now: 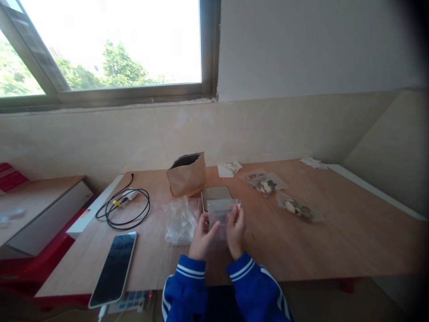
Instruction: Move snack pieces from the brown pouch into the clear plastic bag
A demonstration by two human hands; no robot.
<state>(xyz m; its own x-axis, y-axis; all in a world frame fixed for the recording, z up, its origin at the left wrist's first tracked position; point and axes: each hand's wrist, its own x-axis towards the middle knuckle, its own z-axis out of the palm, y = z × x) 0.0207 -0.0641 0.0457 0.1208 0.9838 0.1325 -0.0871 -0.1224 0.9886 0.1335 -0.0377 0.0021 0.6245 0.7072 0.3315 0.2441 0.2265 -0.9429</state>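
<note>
Both hands up over table [335, 241] edge, pinching small clear plastic bag [221, 210] between them: left hand [203, 237] curled on lower left side, right hand [235, 230] gripping right edge near top. Bag partly blocks small scale [216, 194] right behind. Brown paper bag [187, 174] further back, open top. Pile of empty clear bags [179, 221] just left. Filled bags [281, 194] off right. Phone [114, 268] face-up near left, black cable [125, 208] coiled beyond. No readable writing anywhere.

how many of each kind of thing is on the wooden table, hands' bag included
filled clear bags: 3
empty clear bag held by left hand and right hand: 1
empty bag pile: 1
brown paper bag: 1
phone: 1
small scale: 1
black cable: 1
total: 9
</note>
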